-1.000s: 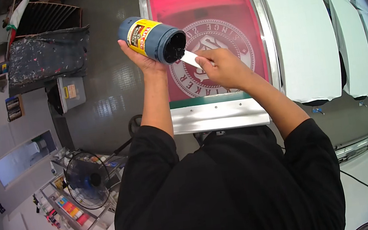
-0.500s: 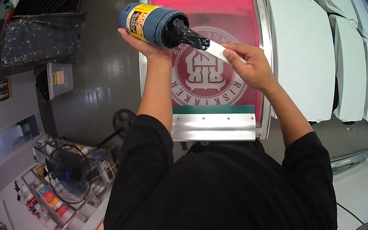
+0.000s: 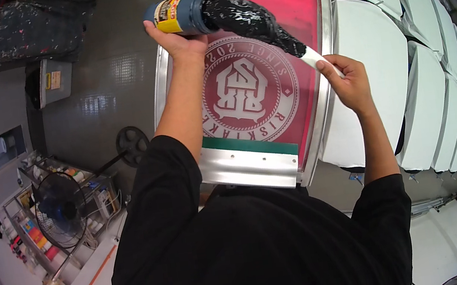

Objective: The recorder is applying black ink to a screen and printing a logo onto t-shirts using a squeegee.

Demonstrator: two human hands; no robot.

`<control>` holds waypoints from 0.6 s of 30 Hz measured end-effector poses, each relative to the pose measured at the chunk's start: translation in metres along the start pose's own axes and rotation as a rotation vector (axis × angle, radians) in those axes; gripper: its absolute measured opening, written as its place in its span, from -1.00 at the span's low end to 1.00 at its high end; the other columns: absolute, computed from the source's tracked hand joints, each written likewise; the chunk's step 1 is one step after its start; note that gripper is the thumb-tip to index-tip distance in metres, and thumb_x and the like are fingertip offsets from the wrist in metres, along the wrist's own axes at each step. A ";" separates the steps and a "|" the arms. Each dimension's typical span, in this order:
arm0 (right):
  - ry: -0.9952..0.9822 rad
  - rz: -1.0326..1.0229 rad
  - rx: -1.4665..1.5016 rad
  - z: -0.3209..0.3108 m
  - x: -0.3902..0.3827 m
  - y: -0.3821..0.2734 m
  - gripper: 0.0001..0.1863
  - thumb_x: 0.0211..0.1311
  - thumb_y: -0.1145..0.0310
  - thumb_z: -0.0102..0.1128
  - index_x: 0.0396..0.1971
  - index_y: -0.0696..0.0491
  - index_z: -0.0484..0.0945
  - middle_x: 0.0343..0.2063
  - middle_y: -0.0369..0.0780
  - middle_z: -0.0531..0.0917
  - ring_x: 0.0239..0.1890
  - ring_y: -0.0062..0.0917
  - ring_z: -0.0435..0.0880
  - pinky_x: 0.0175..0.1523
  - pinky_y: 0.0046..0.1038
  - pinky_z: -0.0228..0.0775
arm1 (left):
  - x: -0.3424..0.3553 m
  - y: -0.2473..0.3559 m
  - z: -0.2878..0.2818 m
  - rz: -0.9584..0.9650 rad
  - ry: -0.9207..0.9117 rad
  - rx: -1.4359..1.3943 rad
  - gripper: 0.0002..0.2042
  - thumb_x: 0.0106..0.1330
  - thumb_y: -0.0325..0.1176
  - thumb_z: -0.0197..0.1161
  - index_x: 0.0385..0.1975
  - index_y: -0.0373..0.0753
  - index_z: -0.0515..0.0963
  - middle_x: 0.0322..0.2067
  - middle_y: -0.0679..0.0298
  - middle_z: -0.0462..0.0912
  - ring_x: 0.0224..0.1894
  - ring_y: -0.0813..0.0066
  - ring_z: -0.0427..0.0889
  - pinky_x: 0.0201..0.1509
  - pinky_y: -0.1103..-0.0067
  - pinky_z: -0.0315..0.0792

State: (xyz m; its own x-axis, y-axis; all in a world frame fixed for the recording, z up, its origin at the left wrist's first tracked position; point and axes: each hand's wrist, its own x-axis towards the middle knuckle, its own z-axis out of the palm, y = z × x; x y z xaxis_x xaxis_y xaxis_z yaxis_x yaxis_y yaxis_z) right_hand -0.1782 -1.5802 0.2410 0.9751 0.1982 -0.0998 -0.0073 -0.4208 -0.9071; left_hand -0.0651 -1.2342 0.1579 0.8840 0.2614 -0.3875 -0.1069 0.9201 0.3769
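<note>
My left hand (image 3: 184, 43) grips a dark blue-grey jar (image 3: 188, 14) with a yellow label, tipped on its side with its mouth to the right. Thick black ink (image 3: 241, 17) bulges from the mouth in one glossy mass. The fingers of my right hand (image 3: 350, 83) are closed on the white handle of a spatula (image 3: 314, 58), whose far part is coated in the ink. Both are held above a screen printing frame (image 3: 161, 88) with pink-red mesh and a pale round emblem. Across the frame's near end lies a squeegee (image 3: 249, 166) with a metal holder and green blade.
White-covered boards (image 3: 367, 78) stand in rows to the right, close to the frame. At left are a floor fan (image 3: 61, 210), a shelf rack (image 3: 32, 226) of bottles, a black wheel (image 3: 134, 146) and a paint-spotted dark cover (image 3: 35, 32).
The spatula has moved right, away from the jar, drawing a large lump of black ink out of the mouth. The jar has tipped nearer to level. The whole view has shifted slightly.
</note>
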 end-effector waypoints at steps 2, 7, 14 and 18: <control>-0.004 0.034 -0.156 -0.017 0.007 0.005 -0.65 0.40 0.16 0.36 -0.22 0.22 0.73 -0.49 -0.31 0.72 -0.39 -0.71 0.59 -0.26 -0.59 0.43 | 0.004 0.007 -0.004 0.025 0.059 0.000 -0.15 0.28 0.53 -0.06 0.28 -0.10 0.45 0.20 0.17 0.57 0.22 0.09 0.58 0.35 0.07 0.47; 0.083 -0.095 -0.463 -0.038 0.041 0.032 -0.71 0.35 0.16 0.40 -0.34 0.12 0.69 -0.64 -0.21 0.62 -0.63 -0.57 0.55 -0.46 -0.47 0.37 | -0.005 0.029 -0.017 0.070 0.155 0.061 -0.23 0.34 0.48 -0.07 0.22 -0.09 0.48 0.11 0.21 0.63 0.16 0.15 0.64 0.29 0.13 0.54; 0.032 -0.764 -0.967 -0.030 0.077 0.083 -0.83 0.34 0.28 0.36 -0.24 0.04 0.60 -0.54 -0.29 0.58 -0.61 -0.40 0.58 -0.49 -0.35 0.39 | -0.032 0.050 -0.035 0.080 0.152 0.146 -0.22 0.35 0.46 -0.09 0.23 -0.12 0.48 0.14 0.17 0.61 0.18 0.12 0.62 0.29 0.09 0.53; 0.048 -0.756 -1.049 -0.042 0.067 0.090 -0.82 0.35 0.27 0.35 -0.24 0.06 0.61 -0.57 -0.28 0.54 -0.64 -0.40 0.55 -0.50 -0.35 0.37 | -0.041 0.065 -0.048 0.093 0.120 0.158 -0.21 0.39 0.44 -0.15 0.25 -0.18 0.46 0.13 0.09 0.62 0.18 0.09 0.62 0.29 0.10 0.55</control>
State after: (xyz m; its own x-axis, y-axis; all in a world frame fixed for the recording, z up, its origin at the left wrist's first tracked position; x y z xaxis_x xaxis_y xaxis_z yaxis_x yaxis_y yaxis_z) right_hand -0.1038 -1.6416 0.1702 0.6682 0.6677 0.3281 0.7011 -0.7127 0.0224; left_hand -0.1305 -1.1712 0.1577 0.8119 0.3848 -0.4389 -0.1042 0.8354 0.5396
